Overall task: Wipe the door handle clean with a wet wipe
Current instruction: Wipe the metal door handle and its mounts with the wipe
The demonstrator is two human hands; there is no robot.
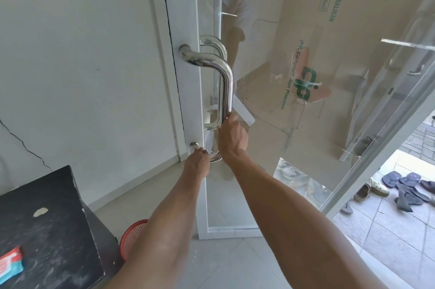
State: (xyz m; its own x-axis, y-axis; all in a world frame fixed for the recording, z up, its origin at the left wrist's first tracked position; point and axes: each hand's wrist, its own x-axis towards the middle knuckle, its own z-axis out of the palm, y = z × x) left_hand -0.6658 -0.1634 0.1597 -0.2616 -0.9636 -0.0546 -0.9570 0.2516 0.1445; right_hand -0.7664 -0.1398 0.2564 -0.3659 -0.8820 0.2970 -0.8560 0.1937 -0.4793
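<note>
Black cabinet (47, 230): nearest, bottom left, its dusty top chipped in one pale spot.
Packet (10, 262): red and teal, lying flat on the cabinet top at the left edge of the picture; whether it is open or sealed cannot be told.
Red basket (133, 234): a mesh basket on the floor just beside the cabinet, mostly hidden by the cabinet and the left forearm; its contents cannot be seen.
Left hand (197, 161): reaches to the bottom end of the door handle (227, 81), fingertips bunched on the short stub beside the round mount. Whether they wrap round it cannot be told.
Right hand (231, 140): higher and to the right, curled round the lower part of the handle's upright bar, clamping the wet wipe (244, 113) against it.
Wet wipe: white, a loose corner sticking out to the right above the right hand.
Door handle: a polished chrome D-shaped bar on the white frame (186, 18) of a glass door, with a twin handle (213, 41) on the far side of the glass.
Cardboard (306, 29): flattened, with green print, standing behind the glass.
Clear plastic items (294, 178): heaped low behind the glass under the cardboard; what they are is unclear.
Sandals (407, 185): a loose cluster of dark ones, with a pale pair beside them, on the tiled floor at the far right.
</note>
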